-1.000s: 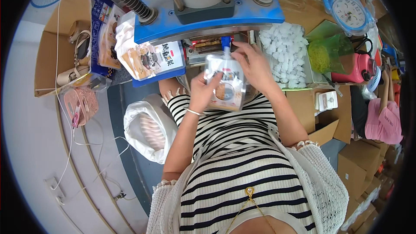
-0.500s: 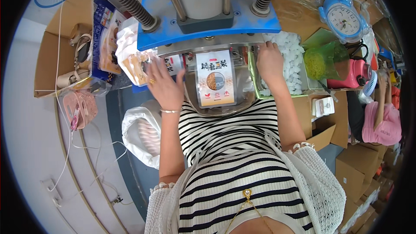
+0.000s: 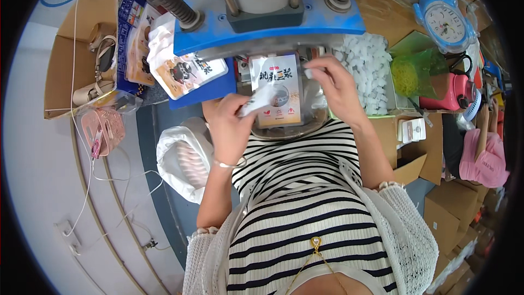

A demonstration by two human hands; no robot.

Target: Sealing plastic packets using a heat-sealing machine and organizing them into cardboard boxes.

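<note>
A flat white-and-tan printed pouch [image 3: 292, 110] lies at the middle under the blue press [image 3: 273, 30]. My left hand [image 3: 232, 128], just left of it, is closed on another white pouch [image 3: 257, 102], blurred and seen nearly edge-on, which partly covers the flat one. On the right, my right hand [image 3: 339, 88] pinches a small white plastic piece [image 3: 309, 74] between thumb and forefinger, above the flat pouch's right edge. Several similar white pieces [image 3: 363, 74] fill a green-edged tray beside that hand. To the left, fanned printed pouches [image 3: 188, 74] rest on a blue surface [image 3: 204, 96].
An open cardboard box [image 3: 65, 71] holding bags stands at the left, with a white-lined bin [image 3: 183, 161] below. A blue alarm clock [image 3: 445, 22] and a pink device [image 3: 445, 93] are at the right. Farther right, a person in pink [image 3: 483, 155] is partly visible.
My left hand has come from the pouch stack toward the middle, now holding a pouch. My right hand has left the tray's edge and moved inward with a small white piece.
</note>
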